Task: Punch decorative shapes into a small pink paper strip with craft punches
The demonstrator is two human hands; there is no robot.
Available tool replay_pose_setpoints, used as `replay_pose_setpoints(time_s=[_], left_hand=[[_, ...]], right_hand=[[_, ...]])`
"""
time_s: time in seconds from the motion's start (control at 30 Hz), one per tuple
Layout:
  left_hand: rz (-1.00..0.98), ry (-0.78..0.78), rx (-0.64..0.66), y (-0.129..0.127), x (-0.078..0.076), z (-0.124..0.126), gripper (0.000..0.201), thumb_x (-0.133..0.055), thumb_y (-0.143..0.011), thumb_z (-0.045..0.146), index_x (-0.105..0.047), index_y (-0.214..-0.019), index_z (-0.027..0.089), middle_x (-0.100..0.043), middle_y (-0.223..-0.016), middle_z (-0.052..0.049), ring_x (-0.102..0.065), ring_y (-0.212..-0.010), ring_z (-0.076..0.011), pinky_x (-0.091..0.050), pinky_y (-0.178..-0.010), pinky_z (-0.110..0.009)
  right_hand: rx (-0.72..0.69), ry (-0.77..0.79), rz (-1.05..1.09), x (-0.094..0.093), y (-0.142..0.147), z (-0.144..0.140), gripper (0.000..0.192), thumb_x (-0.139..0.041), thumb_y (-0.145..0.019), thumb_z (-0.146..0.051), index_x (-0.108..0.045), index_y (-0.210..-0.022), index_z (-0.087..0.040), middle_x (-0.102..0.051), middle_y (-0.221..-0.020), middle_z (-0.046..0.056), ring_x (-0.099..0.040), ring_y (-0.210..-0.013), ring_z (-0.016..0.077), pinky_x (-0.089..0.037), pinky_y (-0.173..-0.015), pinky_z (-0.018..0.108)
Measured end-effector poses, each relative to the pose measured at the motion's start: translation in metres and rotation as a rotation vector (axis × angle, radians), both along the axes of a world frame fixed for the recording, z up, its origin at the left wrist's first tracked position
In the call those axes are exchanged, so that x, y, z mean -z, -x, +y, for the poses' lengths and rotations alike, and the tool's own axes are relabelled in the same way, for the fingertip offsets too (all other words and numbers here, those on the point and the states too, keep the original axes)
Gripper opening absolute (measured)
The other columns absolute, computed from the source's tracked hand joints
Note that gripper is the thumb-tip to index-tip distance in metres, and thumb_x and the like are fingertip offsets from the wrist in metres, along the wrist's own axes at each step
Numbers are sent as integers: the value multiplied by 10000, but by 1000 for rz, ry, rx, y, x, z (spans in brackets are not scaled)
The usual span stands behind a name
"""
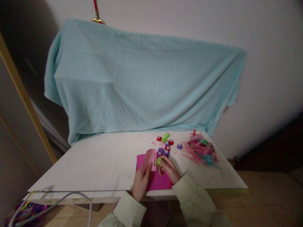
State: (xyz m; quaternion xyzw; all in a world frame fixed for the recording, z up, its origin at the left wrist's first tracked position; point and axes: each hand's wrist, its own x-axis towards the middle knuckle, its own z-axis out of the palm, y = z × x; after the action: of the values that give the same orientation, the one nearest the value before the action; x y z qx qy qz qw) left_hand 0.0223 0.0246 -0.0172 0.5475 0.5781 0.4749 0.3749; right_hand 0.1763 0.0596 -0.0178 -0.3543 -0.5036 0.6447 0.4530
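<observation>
Between its thumb and fingers, my left hand (141,182) holds a light pink sheet of paper (149,158), which has a row of punched holes along its right edge. My right hand (169,168) is closed around a green craft punch (159,161), right beside that punched edge. Beneath both hands lies a magenta sheet (161,182) at the table's front edge. Just beyond my right hand sit several small punches in purple, red and green, among them a purple punch (166,153) and a red punch (170,142).
A heap of punched paper strips (201,149) in pink, green and blue covers the table's right side. Small pink scraps dot the white table (94,167). A light blue blanket (142,82) hangs behind it. A pale cable (78,194) loops at the front left.
</observation>
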Motion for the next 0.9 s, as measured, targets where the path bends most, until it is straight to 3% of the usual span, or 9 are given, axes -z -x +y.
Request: replay_pose_setpoints(time_s=[0.13,0.43,0.73,0.9], left_hand=[[23,28,27,-1,5,0,428,-400,-866,472,-541,-617,155,-476,-512,22,-453,-524,-136,-331,-499,-226],[-21,45,32,-3,5,-1,473,-381,-861,514,-530,-599,150,-526,-544,8,-476,-547,-137,-352,-537,-224],[-106,37,71,-3,-1,-2,483,-371,-875,502,-522,-566,163,-530,-524,17,-499,-536,-128,-369,-565,-220],[-176,53,91,0,-3,-1,484,-343,-881,519,-564,-648,158,-568,-551,4,-532,-551,-137,-383,-575,-227]], right_hand=[[24,84,134,5,0,5,334,-482,-840,-510,-509,-864,-178,-594,-686,21,-523,-481,114,-384,-460,233],[10,142,205,11,-1,10,511,-357,-855,-601,-559,-827,-133,-606,-681,62,-518,-462,119,-371,-437,239],[119,111,149,12,2,7,481,-474,-813,-581,-601,-811,-117,-574,-647,44,-514,-497,119,-355,-431,224],[245,98,140,7,-4,9,451,-580,-763,-528,-616,-920,-108,-576,-667,35,-494,-492,110,-357,-429,225]])
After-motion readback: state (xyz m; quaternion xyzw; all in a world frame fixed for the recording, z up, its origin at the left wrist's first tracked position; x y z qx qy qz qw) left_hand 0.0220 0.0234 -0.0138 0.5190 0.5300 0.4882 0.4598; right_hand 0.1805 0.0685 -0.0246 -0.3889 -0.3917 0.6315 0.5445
